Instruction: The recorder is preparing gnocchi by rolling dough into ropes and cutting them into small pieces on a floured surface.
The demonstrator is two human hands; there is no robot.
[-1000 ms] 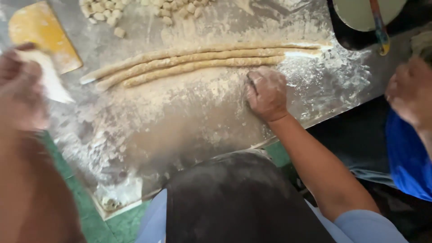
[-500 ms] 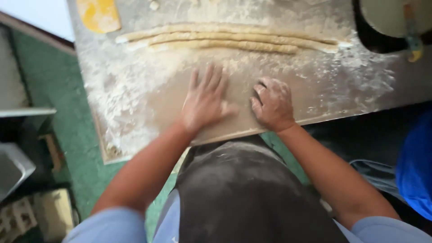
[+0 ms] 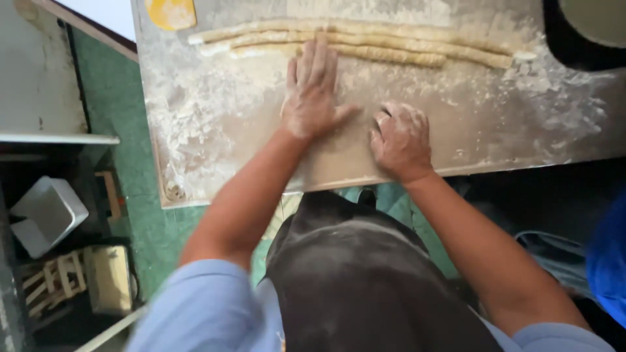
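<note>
Floured wooden board (image 3: 215, 117), green floor (image 3: 104, 98)

A flour-dusted counter (image 3: 215, 130) carries three long dough ropes (image 3: 404, 49) laid side by side near its far edge, touching one another. A yellow scraper (image 3: 171, 13) lies at the far left corner, just beside their ends.

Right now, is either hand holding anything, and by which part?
Nothing is held. The left hand lies flat, fingertips on the dough ropes; the right hand rests curled on the floured board.
</note>
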